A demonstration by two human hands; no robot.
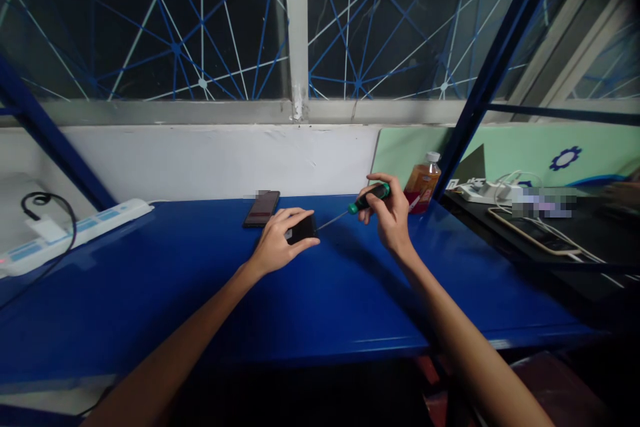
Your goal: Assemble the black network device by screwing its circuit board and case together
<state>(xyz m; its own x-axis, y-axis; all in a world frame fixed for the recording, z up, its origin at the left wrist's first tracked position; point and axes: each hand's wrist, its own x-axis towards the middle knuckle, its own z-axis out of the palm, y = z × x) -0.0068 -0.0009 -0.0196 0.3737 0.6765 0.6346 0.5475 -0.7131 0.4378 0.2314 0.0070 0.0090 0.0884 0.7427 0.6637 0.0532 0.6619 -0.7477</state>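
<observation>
My left hand [279, 240] grips a small black box-like object [303, 231] on the blue table, thumb on the near side and fingers on the far side. What kind of object it is I cannot make out. In my right hand [393, 212] is a screwdriver [371, 197] with a black and green handle, held at a slant above the table. Its thin metal shaft points left and down, and the tip meets or nearly meets the right end of the black object. Just behind my left hand lies a dark smartphone [262, 207].
A white power strip [110, 215] with a plugged-in black cable lies at the left of the blue table [320, 307]. A drink bottle [423, 181] stands behind my right hand. On the black table at right are another phone [533, 232] and white cables. Blue frame posts rise on both sides.
</observation>
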